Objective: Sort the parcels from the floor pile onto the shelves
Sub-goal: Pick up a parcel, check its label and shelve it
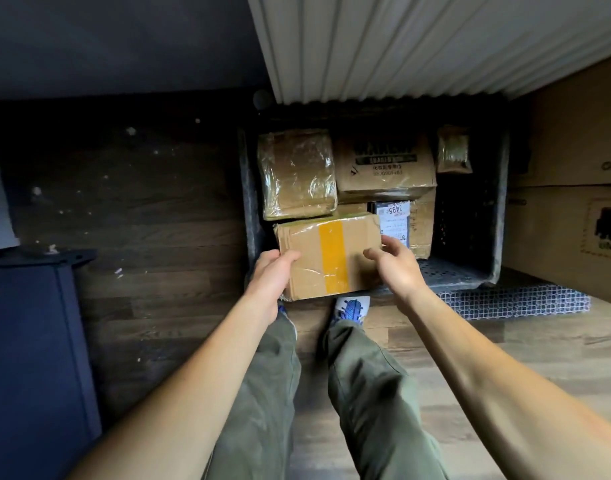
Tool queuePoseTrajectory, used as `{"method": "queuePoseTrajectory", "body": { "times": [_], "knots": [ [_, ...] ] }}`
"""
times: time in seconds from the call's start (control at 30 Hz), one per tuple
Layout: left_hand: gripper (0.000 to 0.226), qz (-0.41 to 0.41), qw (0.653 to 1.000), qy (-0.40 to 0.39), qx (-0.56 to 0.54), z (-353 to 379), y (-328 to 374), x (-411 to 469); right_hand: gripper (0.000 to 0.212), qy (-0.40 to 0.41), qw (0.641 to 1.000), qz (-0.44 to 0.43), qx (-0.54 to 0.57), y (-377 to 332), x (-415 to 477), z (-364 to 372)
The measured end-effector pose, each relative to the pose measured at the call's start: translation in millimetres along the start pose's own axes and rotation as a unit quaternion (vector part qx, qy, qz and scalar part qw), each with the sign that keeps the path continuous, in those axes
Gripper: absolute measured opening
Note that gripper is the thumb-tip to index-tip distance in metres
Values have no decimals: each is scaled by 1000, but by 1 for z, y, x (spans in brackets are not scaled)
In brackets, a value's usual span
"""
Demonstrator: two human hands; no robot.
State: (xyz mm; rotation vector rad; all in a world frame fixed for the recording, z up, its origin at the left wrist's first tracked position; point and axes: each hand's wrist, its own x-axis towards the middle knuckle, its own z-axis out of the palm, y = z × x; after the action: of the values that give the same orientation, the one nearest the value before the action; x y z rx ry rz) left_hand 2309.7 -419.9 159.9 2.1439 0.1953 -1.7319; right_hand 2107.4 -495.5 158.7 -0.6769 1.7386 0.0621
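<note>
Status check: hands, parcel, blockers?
Left grip holds yellow-taped box at its left edge. Right grip open at right edge, contact unclear. Box at crate front; other parcels behind.

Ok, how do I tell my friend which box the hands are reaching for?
Find the black crate below the white ribbed wall. At its front, nearest the person's shoes, is a brown cardboard box. Only it has a wide yellow tape stripe down its top.

The left hand point(271, 271) has its fingers hidden behind the taped box's point(328, 258) left side. The right hand point(396, 265) covers part of that box's right side and of a labelled parcel point(394, 216), whose small print is unreadable. Cartons point(574, 168) on the right run off the edge; the far packet point(453, 150) is perhaps plastic-wrapped.
</note>
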Motion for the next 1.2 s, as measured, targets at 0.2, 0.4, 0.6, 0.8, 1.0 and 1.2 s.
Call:
{"method": "queuePoseTrajectory", "body": {
  "times": [0.2, 0.4, 0.6, 0.8, 1.0, 1.2],
  "knots": [
    [69, 39, 998, -31, 32, -22, 18, -69, 29, 16, 1000, -12, 21, -20, -62, -22],
    [49, 81, 996, -35, 7, -64, 41, -167, 24, -15, 999, -44, 22, -53, -143, -40],
    [21, 157, 982, 2, -106, -103, 58, -287, 21, -54, 986, -145, 63, -83, -240, -61],
    [29, 256, 937, 67, -227, -135, 52, -409, 41, -113, 968, -151, 165, -113, -342, -88],
    [42, 308, 897, 184, -257, -157, 75, -485, 39, -180, 938, -248, 162, -168, -413, -103],
    [42, 458, 817, 228, -268, -167, 121, -557, 19, -220, 864, -381, 247, -243, -487, -127]
  ]
}}
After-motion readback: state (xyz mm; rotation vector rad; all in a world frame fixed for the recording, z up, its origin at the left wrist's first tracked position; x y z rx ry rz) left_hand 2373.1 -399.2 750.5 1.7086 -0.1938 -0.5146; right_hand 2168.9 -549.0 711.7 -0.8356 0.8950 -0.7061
